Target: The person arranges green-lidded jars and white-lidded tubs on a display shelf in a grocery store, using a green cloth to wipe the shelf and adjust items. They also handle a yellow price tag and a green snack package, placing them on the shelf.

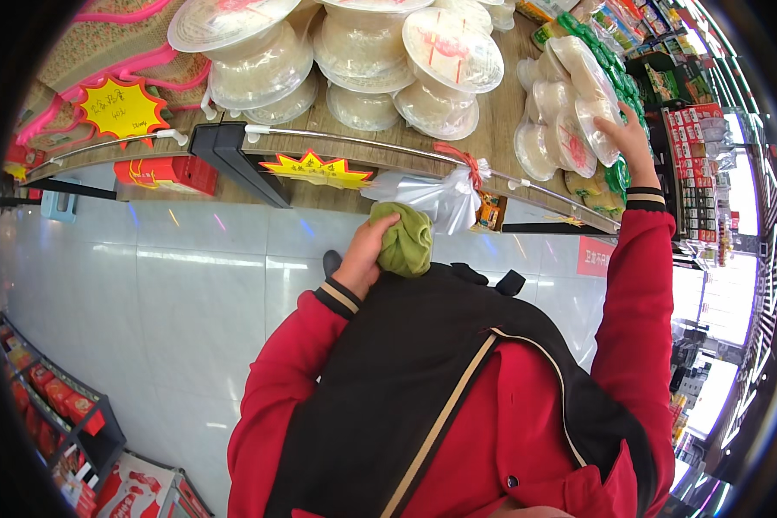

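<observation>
My left hand (361, 252) grips a bunched green cloth (403, 239) in front of the shelf edge, above my black apron (388, 362). Out at the right, my right hand (633, 146) is on a clear lidded plastic tub (596, 133), thumb on its face and fingers at its far side. This tub belongs to a cluster of similar pale tubs (550, 100) on the wooden shelf (502, 97). Taller stacks of lidded tubs (453, 48) stand to the left, with pale contents I cannot identify. Green packages (618, 175) sit just behind my right hand.
A metal rail (362, 139) runs along the shelf front. A white plastic bag (447, 194), tied with red, hangs there beside a yellow price sign (317, 169). Pink-edged bins (129, 65) stand left. Below are a red box (165, 175) and a blue stool (59, 202); another shelf unit (100, 421) stands lower left.
</observation>
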